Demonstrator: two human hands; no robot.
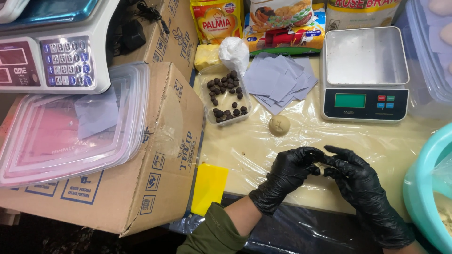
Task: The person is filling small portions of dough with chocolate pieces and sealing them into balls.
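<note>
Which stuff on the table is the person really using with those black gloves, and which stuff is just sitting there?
In use:
left hand and right hand, pinching a small piece of dough
dough ball
tub of dark balls
paper squares
small scale

Just sitting there:
yellow scraper
cardboard box
stacked lids
big scale
</note>
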